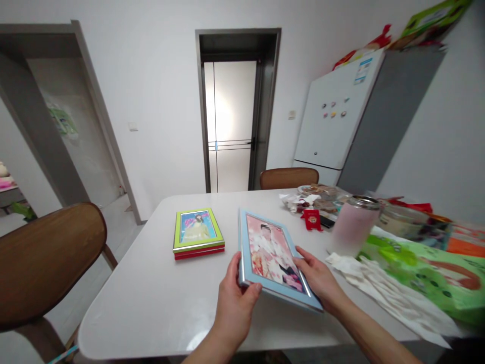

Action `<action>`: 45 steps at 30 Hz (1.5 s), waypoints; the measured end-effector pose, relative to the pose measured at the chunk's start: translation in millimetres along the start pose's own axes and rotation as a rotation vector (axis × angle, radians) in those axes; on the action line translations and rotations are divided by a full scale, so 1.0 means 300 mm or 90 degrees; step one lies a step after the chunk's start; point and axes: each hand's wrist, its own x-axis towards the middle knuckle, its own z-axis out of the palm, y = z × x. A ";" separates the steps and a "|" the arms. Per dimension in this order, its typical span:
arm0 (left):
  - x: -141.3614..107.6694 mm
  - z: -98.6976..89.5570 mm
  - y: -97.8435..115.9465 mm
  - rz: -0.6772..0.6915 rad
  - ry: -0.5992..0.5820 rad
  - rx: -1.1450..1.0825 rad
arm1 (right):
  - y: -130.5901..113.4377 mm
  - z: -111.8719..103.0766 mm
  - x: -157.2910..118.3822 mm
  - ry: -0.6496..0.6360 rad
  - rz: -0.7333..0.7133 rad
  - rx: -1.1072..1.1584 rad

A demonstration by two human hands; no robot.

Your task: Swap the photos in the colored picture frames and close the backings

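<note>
Between my two hands is a light blue picture frame point(242, 258) with a pink picture in it, tilted over the table. My left hand point(237, 298) grips its lower left corner, thumb on the front border. On the right edge, my right hand point(316, 275) is closed, with its fingers along the side. To the left lies a green picture frame point(220, 222) showing a figure in a pale dress, on top of a red-edged frame point(200, 253). Both lie flat on the white table point(144, 293).
On the right stand a pink tumbler point(354, 227), a green tissue pack point(424, 273), a crumpled white cloth point(382, 288), a red packet point(312, 220) and a clear tub point(401, 220). Brown chairs point(49, 258) stand at the left and the far side.
</note>
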 end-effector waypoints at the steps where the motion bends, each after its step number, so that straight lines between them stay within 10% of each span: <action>1: 0.009 0.008 -0.033 -0.011 -0.014 0.015 | 0.012 -0.039 0.046 0.005 -0.039 -0.148; 8: 0.014 0.060 -0.155 -0.047 -0.055 0.435 | 0.080 -0.152 0.199 0.030 -0.113 -0.482; 19: 0.005 -0.001 -0.167 -0.071 -0.017 0.443 | 0.065 -0.117 0.190 0.046 -0.201 -0.673; 23: 0.042 -0.180 -0.150 -0.092 0.103 0.360 | 0.003 0.032 0.146 0.018 -0.323 -0.665; 27: 0.107 -0.372 -0.127 -0.124 0.241 0.245 | -0.072 0.330 0.069 -0.110 -0.465 -0.616; 33: 0.117 -0.468 -0.109 -0.168 0.331 0.073 | -0.152 0.685 0.026 -0.212 -0.588 -0.592; 45: -0.007 -0.389 -0.059 -0.075 0.348 -0.186 | -0.099 0.552 -0.181 -0.339 -0.589 -0.496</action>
